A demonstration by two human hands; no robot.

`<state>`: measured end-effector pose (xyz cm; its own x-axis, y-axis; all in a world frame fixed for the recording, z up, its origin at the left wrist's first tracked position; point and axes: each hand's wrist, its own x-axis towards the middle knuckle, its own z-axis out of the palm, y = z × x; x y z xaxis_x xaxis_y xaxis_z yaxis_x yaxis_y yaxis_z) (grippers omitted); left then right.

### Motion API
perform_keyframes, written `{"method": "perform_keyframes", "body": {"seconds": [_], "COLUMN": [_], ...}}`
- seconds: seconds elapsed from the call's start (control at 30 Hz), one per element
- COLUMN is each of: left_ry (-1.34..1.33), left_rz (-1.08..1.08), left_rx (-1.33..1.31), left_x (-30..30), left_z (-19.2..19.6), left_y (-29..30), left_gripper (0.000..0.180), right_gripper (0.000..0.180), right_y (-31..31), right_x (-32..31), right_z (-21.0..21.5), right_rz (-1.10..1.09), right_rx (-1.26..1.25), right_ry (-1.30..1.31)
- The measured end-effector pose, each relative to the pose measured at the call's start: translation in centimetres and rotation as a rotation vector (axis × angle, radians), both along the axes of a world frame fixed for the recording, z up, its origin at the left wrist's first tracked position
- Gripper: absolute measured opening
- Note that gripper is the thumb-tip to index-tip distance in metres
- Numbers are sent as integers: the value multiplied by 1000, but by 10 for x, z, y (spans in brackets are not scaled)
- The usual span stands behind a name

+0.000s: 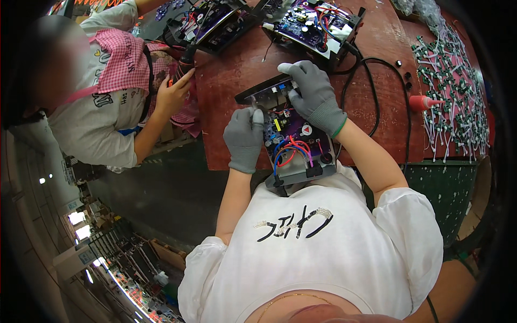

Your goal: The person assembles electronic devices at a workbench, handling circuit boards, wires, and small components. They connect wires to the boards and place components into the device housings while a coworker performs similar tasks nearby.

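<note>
An opened electronic unit (286, 121) leans between the table's near edge and my body. It has a purple circuit board, red and blue wires, and a dark end panel (262, 90) on its far side. My right hand (315, 99), in a grey glove, is closed around the right end of that panel, thumb on the inner face. On the unit's left side, my gloved left hand (243, 140) has its fingers pinched together by the panel's inner face. What sits between those fingertips is too small to make out.
Two more opened units, one at the back (318, 27) and one further left (210, 24), stand on the red table (226, 118). Black cables (371, 86) loop on the right, near a red bottle (421, 103) and many small wired boards (452, 102). A co-worker (116, 97) sits at left.
</note>
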<state>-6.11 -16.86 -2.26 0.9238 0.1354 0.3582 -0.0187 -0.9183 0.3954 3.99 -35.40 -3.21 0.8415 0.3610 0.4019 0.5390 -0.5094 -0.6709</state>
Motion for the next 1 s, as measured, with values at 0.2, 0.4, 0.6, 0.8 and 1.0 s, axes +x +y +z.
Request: {"method": "perform_keyframes", "body": {"seconds": [0.2, 0.4, 0.6, 0.8, 1.0], "left_ry": [-4, 93, -47, 222, 160], "left_rz": [-23, -17, -200, -450, -401], "left_rx": [63, -69, -240, -303, -269], "left_x": [9, 14, 31, 48, 45], "left_z": [8, 17, 34, 39, 30], "left_y": [2, 20, 42, 60, 55], "left_gripper": [16, 26, 58, 63, 57], "right_gripper": [51, 51, 51, 52, 52], "right_y": [-5, -2, -2, -1, -2], "right_x": [3, 2, 2, 0, -2], "right_z": [2, 5, 4, 11, 14], "right_rz": [68, 86, 91, 94, 93], "right_rx": [2, 9, 17, 26, 29], "right_ry": [26, 69, 59, 62, 109]}}
